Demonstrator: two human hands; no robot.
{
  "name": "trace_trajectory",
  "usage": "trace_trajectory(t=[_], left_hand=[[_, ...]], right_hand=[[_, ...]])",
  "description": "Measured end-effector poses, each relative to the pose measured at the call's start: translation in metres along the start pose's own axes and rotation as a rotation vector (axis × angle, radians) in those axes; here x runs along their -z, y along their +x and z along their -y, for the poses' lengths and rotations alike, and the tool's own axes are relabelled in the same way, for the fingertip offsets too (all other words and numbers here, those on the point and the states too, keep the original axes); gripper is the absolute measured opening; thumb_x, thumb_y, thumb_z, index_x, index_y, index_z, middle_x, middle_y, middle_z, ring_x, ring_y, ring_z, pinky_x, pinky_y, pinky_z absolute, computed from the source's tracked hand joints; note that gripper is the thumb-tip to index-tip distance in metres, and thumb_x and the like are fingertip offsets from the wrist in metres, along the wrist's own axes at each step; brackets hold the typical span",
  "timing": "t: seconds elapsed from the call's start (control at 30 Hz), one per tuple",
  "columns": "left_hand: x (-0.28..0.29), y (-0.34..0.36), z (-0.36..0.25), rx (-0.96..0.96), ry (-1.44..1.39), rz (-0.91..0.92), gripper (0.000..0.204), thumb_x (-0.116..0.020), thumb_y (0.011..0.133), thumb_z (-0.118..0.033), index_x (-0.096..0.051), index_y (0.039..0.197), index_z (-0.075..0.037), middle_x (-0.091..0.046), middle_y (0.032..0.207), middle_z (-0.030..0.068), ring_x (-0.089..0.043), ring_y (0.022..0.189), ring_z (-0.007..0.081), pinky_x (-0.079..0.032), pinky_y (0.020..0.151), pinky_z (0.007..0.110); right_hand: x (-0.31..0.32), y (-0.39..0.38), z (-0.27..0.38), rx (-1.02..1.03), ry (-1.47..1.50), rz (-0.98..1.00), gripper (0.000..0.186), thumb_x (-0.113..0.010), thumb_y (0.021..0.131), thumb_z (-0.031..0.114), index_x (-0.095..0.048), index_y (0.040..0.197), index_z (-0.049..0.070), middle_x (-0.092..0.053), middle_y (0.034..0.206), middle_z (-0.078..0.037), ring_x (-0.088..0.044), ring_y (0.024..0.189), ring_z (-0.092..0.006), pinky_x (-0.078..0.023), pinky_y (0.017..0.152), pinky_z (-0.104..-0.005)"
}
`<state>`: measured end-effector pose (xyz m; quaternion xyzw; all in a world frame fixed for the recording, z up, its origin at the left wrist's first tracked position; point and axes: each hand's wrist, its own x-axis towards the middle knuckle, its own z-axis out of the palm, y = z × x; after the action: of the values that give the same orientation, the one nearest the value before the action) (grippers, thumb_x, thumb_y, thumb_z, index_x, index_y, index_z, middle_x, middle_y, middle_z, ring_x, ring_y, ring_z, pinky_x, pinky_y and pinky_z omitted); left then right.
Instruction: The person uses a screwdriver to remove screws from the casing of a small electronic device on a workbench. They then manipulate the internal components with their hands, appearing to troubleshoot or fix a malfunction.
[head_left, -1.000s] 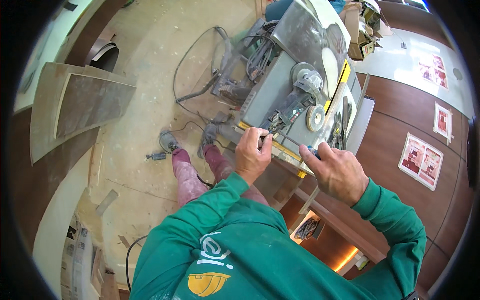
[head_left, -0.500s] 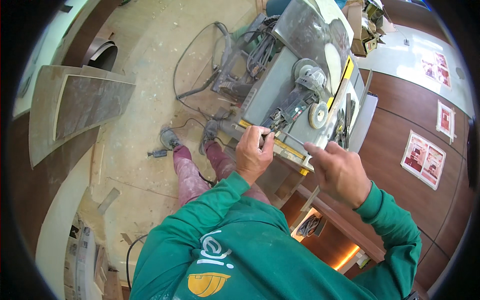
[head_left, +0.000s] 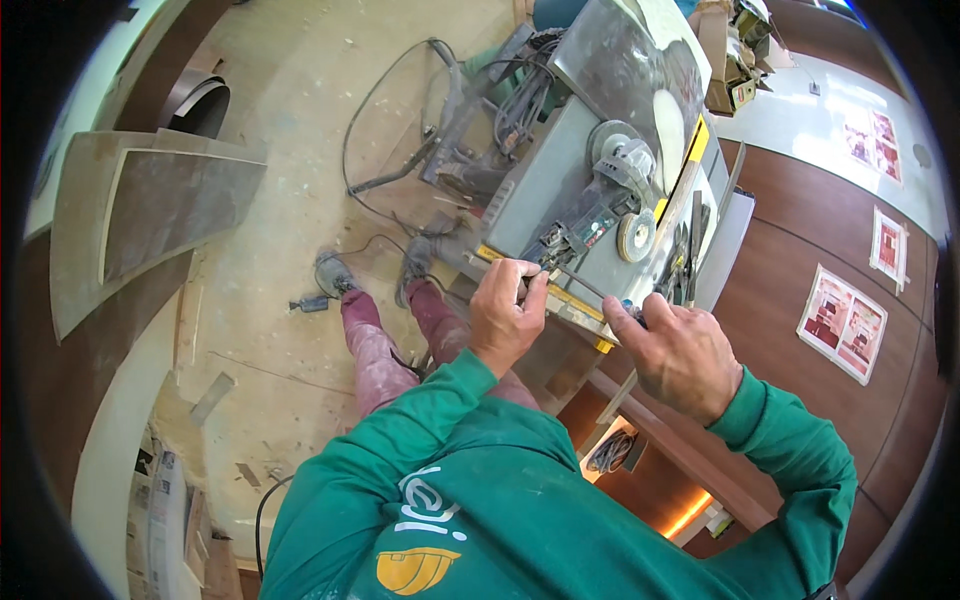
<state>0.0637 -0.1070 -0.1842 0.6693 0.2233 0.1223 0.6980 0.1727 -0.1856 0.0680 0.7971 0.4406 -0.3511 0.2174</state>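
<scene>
My right hand [head_left: 690,355] grips a screwdriver [head_left: 583,283] by its handle, of which a bit of blue shows past the thumb. The thin shaft points left toward my left hand [head_left: 508,308]. Thumb and index finger of that hand are pinched around a small dark part at the screwdriver's tip; its kind is too small to tell. Just beyond both hands, an angle grinder [head_left: 590,205] lies on the grey work surface [head_left: 535,195], its rear housing apparently open with inner parts showing. A round disc [head_left: 637,235] rests beside it.
Pliers and other hand tools [head_left: 687,250] lie along the bench's right side. Coiled cable [head_left: 520,110] and a looping cord sit at the left of the bench. Dusty panels [head_left: 180,215] lean at the far left. Another person's shoes [head_left: 335,272] stand on the floor. A cardboard box [head_left: 725,60] is at the back.
My right hand has turned on the screwdriver, and some blue of its handle now shows. The left hand keeps its pinch in nearly the same place.
</scene>
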Motion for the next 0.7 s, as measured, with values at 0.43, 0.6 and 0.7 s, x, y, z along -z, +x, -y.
trace_trajectory(t=[0.43, 0.6, 0.7], left_hand=[[0.004, 0.003, -0.004, 0.032, 0.01, 0.046, 0.017, -0.082, 0.093, -0.005, -0.068, 0.104, -0.006, -0.063, 0.084, 0.0086, -0.057, 0.064, 0.0243, -0.049, 0.061, 0.041], [0.006, 0.002, -0.003, 0.032, 0.028, 0.069, 0.019, -0.083, 0.093, -0.004, -0.069, 0.105, -0.004, -0.068, 0.089, 0.0108, -0.061, 0.066, 0.0241, -0.051, 0.062, 0.04], [0.007, 0.002, -0.005, 0.052, 0.033, 0.074, 0.018, -0.083, 0.093, -0.004, -0.069, 0.105, -0.004, -0.07, 0.092, 0.0118, -0.064, 0.071, 0.0263, -0.052, 0.066, 0.041]], right_hand=[[0.003, 0.005, 0.007, -0.303, 0.399, -0.076, 0.037, -0.072, 0.098, 0.014, -0.071, 0.135, 0.011, -0.065, 0.083, -0.016, -0.069, 0.068, -0.0383, -0.058, 0.061, -0.0501], [-0.002, 0.005, 0.013, -0.407, 0.547, -0.139, 0.031, -0.073, 0.098, 0.013, -0.075, 0.129, 0.011, -0.069, 0.081, -0.018, -0.07, 0.071, -0.0413, -0.058, 0.067, -0.0523], [-0.006, 0.007, 0.014, -0.475, 0.742, -0.203, 0.029, -0.073, 0.097, 0.011, -0.077, 0.126, 0.008, -0.073, 0.086, -0.024, -0.073, 0.079, -0.0443, -0.06, 0.074, -0.0495]])
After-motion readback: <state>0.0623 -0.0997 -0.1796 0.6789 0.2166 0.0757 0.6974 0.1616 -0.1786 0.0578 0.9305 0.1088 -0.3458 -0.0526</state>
